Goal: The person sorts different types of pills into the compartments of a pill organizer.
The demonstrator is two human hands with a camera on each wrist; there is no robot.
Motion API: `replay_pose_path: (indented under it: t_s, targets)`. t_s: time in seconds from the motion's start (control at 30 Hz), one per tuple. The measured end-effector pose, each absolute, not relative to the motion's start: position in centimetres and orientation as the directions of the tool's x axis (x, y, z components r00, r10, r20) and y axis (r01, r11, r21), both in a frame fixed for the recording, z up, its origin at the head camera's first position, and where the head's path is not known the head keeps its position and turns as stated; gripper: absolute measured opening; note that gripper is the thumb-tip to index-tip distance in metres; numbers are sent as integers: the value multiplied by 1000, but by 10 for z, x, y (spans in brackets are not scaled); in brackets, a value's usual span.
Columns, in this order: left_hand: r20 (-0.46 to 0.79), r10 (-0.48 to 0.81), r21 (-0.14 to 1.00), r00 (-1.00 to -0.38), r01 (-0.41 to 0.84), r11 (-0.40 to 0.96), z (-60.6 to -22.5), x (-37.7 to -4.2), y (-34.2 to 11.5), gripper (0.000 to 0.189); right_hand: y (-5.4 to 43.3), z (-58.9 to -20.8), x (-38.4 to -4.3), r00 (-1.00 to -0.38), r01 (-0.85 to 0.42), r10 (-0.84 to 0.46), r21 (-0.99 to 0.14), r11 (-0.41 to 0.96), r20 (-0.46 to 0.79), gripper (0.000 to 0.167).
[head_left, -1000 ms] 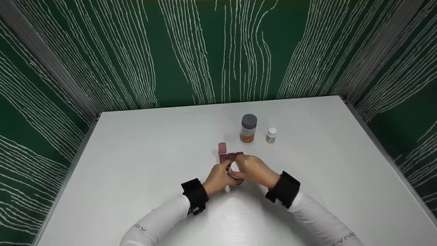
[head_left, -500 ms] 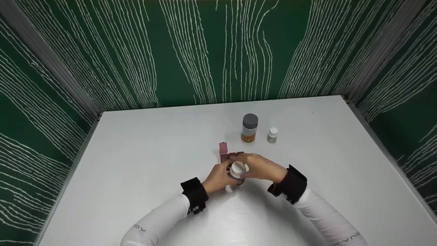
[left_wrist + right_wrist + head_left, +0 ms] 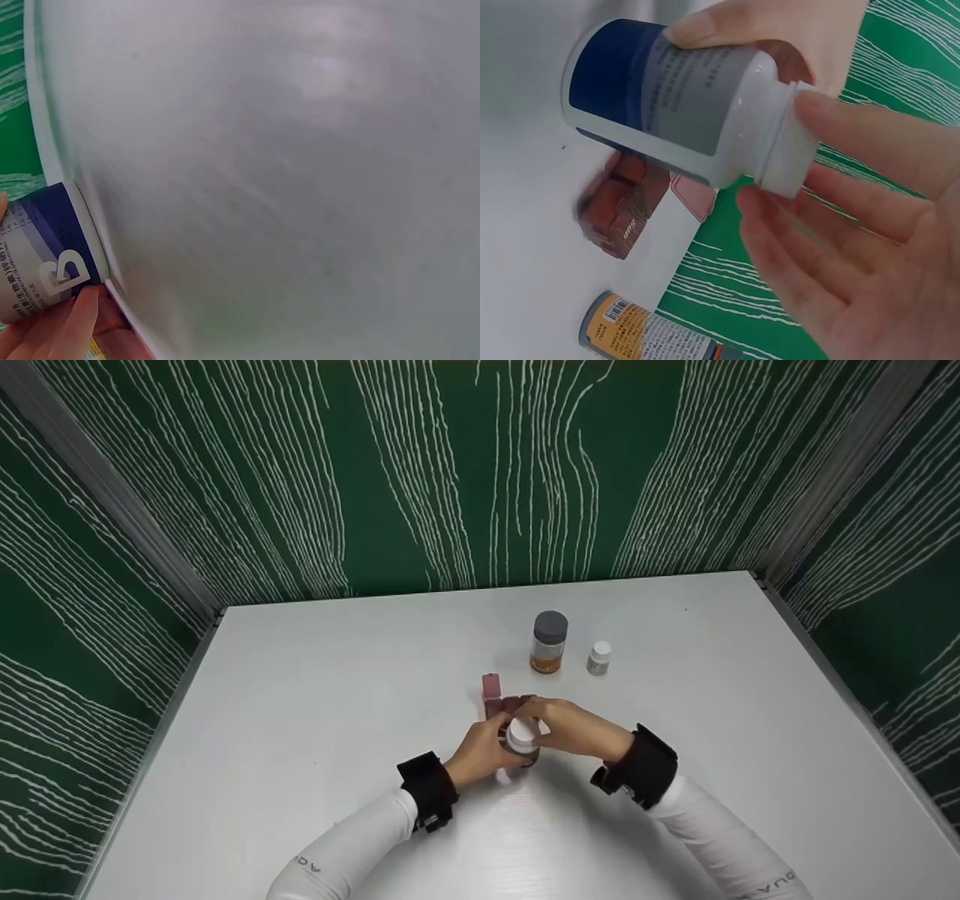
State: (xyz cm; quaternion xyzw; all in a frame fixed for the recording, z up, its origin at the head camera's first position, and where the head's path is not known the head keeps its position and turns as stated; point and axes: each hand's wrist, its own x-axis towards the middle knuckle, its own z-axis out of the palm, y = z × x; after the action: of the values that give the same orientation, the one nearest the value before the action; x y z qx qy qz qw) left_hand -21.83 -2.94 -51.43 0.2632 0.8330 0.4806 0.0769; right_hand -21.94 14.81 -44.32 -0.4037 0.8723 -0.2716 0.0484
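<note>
A white pill bottle [image 3: 679, 97] with a blue and grey label stands at the near middle of the table, gripped around its body by my left hand [image 3: 478, 751]. Its blue base end [image 3: 64, 240] shows at the left of the left wrist view. My right hand [image 3: 576, 729] reaches over from the right, thumb and fingers at the white screw cap [image 3: 789, 146], which sits on the bottle's neck. Just behind the hands lies a dark red pill organizer [image 3: 619, 214] marked "Sun", partly hidden. One of its pink lids [image 3: 490, 685] stands open.
Farther back stands a clear jar with a grey lid and orange label [image 3: 547, 645]. A small white-capped bottle [image 3: 598, 658] is to its right. Green walls with white lines rise behind the white table [image 3: 337, 675].
My right hand has shifted slightly right and its fingers have moved around the cap, so more of the white top shows. My left hand keeps its hold on the bottle.
</note>
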Motion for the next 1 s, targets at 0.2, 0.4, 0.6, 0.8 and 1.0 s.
replay_pose_path:
  t_s: [0.2, 0.4, 0.6, 0.8, 1.0]
  targets:
    - [117, 495, 842, -861, 350, 410, -513, -217, -28, 56, 147, -449, -218, -711, -654, -683, -514, 555, 167, 44]
    - [108, 483, 831, -869, 346, 436, -514, -217, -28, 56, 138, -457, -215, -732, -680, -626, -335, 652, 268, 36]
    - [86, 489, 848, -868, 322, 422, -511, -216, -28, 57, 142, -446, -218, -677, -699, -710, -469, 540, 192, 35]
    - [128, 490, 827, -862, 366, 427, -513, -216, -28, 59, 139, -448, -214, -715, -664, -681, -457, 592, 158, 48]
    - [139, 470, 830, -872, 362, 425, -515, -217, -28, 52, 129, -455, -211, -754, -657, -629, -212, 724, 190, 34]
